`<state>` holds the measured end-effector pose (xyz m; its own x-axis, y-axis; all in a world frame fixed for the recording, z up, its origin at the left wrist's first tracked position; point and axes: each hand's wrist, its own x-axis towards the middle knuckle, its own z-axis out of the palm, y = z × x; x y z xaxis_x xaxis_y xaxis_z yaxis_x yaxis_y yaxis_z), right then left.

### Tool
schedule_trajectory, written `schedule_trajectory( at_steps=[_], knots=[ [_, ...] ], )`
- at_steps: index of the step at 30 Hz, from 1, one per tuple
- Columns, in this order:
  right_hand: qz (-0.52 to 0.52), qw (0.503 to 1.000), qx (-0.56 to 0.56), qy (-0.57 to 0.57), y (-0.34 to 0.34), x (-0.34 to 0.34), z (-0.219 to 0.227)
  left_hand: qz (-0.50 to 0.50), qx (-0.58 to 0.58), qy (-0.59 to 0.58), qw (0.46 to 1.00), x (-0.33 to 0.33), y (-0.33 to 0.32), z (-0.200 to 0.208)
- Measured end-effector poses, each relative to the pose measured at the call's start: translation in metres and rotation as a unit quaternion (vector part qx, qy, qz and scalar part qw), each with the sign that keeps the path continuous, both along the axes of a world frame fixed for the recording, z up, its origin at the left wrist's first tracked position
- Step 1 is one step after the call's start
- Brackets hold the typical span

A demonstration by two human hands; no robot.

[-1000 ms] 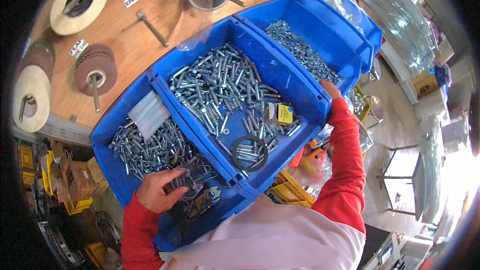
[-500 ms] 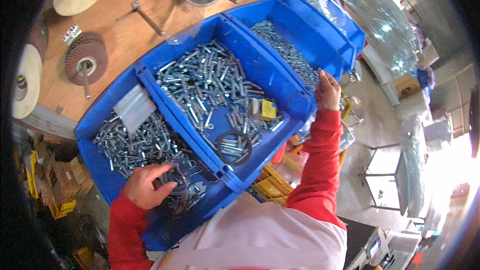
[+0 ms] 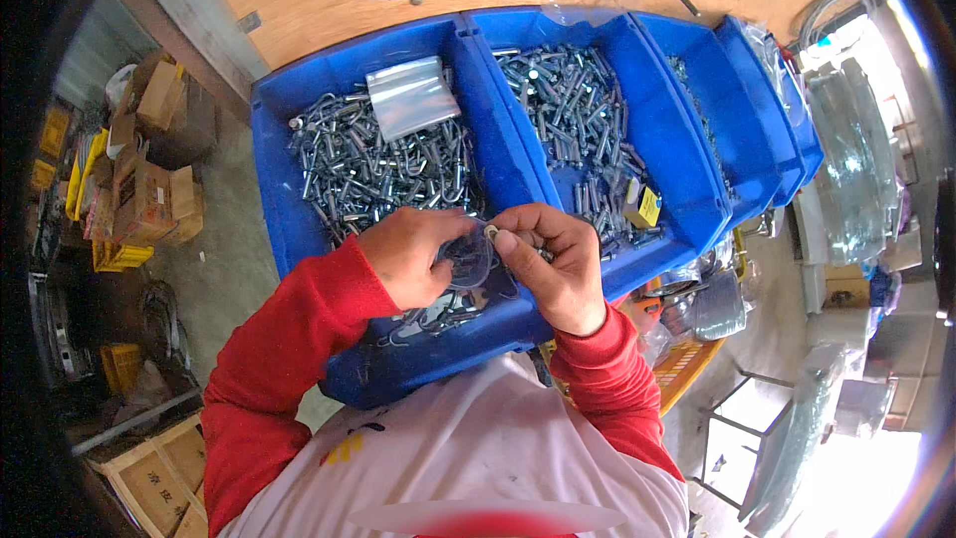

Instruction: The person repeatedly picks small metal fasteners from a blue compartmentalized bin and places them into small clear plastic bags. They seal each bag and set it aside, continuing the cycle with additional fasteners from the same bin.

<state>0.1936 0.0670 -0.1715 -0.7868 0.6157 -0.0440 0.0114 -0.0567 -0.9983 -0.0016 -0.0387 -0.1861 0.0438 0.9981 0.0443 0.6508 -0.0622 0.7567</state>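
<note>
Over the front of the left blue bin (image 3: 438,339), my two hands meet. My left hand (image 3: 413,254) is closed, thumb and fingers curled around a thin clear plastic bag (image 3: 468,261) whose edge bows out in a curve. Close against it, my right hand (image 3: 558,264) pinches a small round metal fastener (image 3: 491,232) between thumb and forefinger; its exact kind is too small to tell. Beneath and behind the hands lies a heap of bent and straight metal bolts (image 3: 373,164), with a stack of flat clear bags (image 3: 410,100) on top.
The neighbouring blue bin holds loose bolts (image 3: 568,90) and a small yellow box (image 3: 644,205). More blue bins (image 3: 742,90) continue rightward. A wooden board (image 3: 299,0) with discs on pegs stands behind. Cardboard boxes (image 3: 149,204) are at left, a yellow crate (image 3: 687,369) lower right.
My right hand has come from the small-fastener bin at the right to beside my left hand. The view has swung, bringing the left bin toward the middle.
</note>
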Motion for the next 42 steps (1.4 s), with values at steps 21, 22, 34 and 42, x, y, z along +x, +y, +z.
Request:
schedule_trajectory(
  at_steps=[21,22,34,42],
  knots=[
    [-0.698,0.633,0.312,0.124,0.293,0.146,0.057,-0.016,-0.001,0.016,1.0,-0.003,-0.002,0.0],
    [-0.627,0.65,0.428,0.025,0.323,0.145,0.05,-0.006,-0.025,0.01,1.0,-0.003,-0.002,0.001],
    [-0.152,0.739,0.331,-0.567,0.396,0.205,-0.136,0.045,-0.137,-0.024,0.989,-0.015,0.0,-0.001],
    [-0.091,0.73,0.295,-0.61,0.369,0.214,-0.136,0.045,-0.127,-0.018,0.991,-0.012,0.001,-0.004]
  ],
)
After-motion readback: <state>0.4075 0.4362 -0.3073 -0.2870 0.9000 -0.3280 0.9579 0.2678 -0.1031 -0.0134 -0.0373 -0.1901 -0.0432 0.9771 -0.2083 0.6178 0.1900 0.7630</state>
